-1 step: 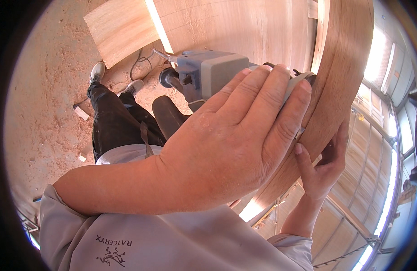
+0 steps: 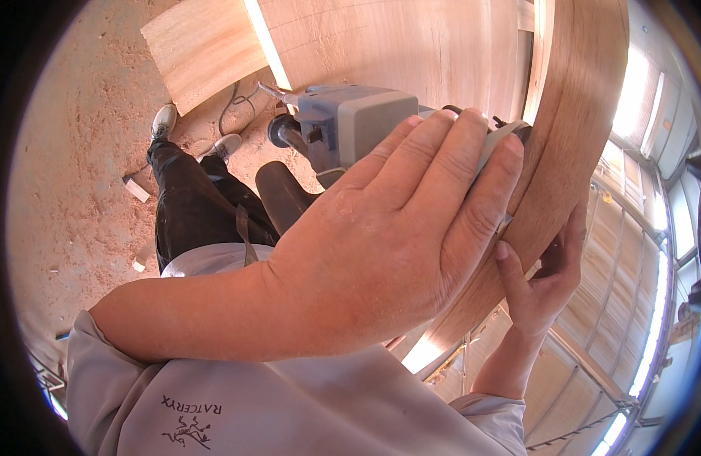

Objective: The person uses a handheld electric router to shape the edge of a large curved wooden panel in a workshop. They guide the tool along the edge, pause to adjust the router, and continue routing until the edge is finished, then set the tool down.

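My left hand (image 2: 396,220) lies over a grey corded power tool (image 2: 373,121) of a kind I cannot make out. Its fingers sit close together and bend over the tool's far edge, hiding much of it. A dark round knob (image 2: 277,131) and a dark, rounded handle-like part (image 2: 282,194) stick out on the left. The tool's right end meets a long wooden board (image 2: 571,114), which looks curved here. Lower down, my right hand (image 2: 544,277) grips that board, thumb on the near face and fingers round the outer edge.
Large wooden panels (image 2: 396,45) stand beyond the tool, with a smaller sheet (image 2: 206,49) at upper left. Wood shavings and offcuts (image 2: 136,188) lie on the floor (image 2: 84,152). A cord (image 2: 232,106) runs near my shoes (image 2: 164,120). More panels (image 2: 593,304) lean at the right.
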`<state>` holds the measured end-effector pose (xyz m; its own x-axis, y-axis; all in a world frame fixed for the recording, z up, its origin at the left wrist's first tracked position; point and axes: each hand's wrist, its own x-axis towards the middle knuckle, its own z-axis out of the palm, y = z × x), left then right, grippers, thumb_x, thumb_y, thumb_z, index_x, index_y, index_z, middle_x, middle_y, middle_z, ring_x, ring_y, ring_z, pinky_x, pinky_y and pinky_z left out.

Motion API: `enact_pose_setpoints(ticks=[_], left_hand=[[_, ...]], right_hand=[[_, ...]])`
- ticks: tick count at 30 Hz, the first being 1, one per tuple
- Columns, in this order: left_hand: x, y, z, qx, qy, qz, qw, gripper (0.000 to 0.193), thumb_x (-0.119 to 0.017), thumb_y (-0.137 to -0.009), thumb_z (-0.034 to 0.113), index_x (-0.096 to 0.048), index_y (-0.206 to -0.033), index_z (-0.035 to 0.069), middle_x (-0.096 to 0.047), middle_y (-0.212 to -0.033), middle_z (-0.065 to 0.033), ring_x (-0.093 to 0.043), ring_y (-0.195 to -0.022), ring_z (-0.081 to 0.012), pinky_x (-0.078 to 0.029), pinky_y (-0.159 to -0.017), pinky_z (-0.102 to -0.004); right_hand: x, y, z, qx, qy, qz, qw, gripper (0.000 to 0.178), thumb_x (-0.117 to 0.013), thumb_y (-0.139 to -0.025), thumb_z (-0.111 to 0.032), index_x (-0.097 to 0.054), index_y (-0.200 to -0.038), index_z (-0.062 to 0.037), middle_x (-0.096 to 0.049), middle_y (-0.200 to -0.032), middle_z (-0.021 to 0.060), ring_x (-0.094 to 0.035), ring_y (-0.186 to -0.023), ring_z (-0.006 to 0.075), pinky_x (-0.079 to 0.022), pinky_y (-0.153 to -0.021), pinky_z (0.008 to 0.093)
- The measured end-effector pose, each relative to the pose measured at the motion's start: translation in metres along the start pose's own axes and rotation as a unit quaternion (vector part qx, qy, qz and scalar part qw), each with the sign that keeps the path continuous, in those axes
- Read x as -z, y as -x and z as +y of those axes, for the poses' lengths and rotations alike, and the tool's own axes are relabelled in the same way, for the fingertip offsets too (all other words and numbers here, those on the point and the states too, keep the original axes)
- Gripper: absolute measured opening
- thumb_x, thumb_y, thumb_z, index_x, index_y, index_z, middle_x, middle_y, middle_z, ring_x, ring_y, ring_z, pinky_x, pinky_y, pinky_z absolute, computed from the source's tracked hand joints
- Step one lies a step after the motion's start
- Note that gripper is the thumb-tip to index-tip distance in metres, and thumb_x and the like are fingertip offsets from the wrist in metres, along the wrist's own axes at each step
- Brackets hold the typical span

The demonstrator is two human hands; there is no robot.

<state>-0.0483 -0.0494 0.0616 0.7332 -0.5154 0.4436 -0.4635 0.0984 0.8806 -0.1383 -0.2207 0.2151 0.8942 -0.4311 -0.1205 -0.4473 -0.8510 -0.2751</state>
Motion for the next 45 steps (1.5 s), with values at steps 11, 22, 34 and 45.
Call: enact_pose_setpoints(ticks=[11, 22, 34, 45], left_hand=[[0.0039, -0.0019, 0.0022, 0.008, 0.008, -0.013, 1.0, 0.103, -0.089, -0.072, 0.021, -0.037, -0.155, -0.013, -0.052, -0.143, -0.0369, -0.061, -0.124, -0.0509, -0.055, -0.104, -0.0512], [0.0018, -0.0014, 0.0009, 0.005, 0.008, -0.01, 1.0, 0.099, -0.087, -0.075, 0.021, -0.039, -0.154, -0.014, -0.052, -0.141, -0.0373, -0.062, -0.122, -0.0506, -0.055, -0.103, -0.052], [0.003, -0.0027, 0.0013, 0.005, 0.016, -0.017, 1.0, 0.097, -0.085, -0.078, 0.023, -0.038, -0.154, -0.015, -0.051, -0.143, -0.0384, -0.062, -0.122, -0.0504, -0.055, -0.104, -0.0526], [0.0017, -0.0034, 0.0032, 0.012, 0.009, -0.001, 1.0, 0.11, -0.09, -0.06, 0.022, -0.042, -0.152, -0.013, -0.054, -0.14, -0.0345, -0.063, -0.12, -0.0474, -0.055, -0.104, -0.0505]], right_hand=[[0.001, 0.001, 0.0031, 0.006, 0.008, 0.001, 1.0, 0.109, -0.082, -0.073, -0.001, -0.026, -0.166, 0.0032, -0.056, -0.153, 0.0204, -0.07, -0.121, 0.0256, -0.061, -0.093, 0.0333], [0.0008, 0.0011, 0.0029, 0.002, 0.012, 0.003, 1.0, 0.111, -0.085, -0.074, -0.007, -0.026, -0.166, 0.0032, -0.057, -0.151, 0.0197, -0.07, -0.119, 0.0248, -0.06, -0.093, 0.0329], [0.0019, 0.0012, 0.0043, 0.011, 0.019, -0.001, 1.0, 0.112, -0.087, -0.074, -0.009, -0.025, -0.166, 0.0043, -0.058, -0.15, 0.0205, -0.07, -0.119, 0.0254, -0.059, -0.094, 0.0337], [0.0019, -0.0013, 0.0052, 0.028, 0.015, -0.008, 0.999, 0.11, -0.085, -0.076, -0.009, -0.024, -0.166, 0.0051, -0.057, -0.15, 0.0209, -0.069, -0.119, 0.0248, -0.059, -0.094, 0.0337]])
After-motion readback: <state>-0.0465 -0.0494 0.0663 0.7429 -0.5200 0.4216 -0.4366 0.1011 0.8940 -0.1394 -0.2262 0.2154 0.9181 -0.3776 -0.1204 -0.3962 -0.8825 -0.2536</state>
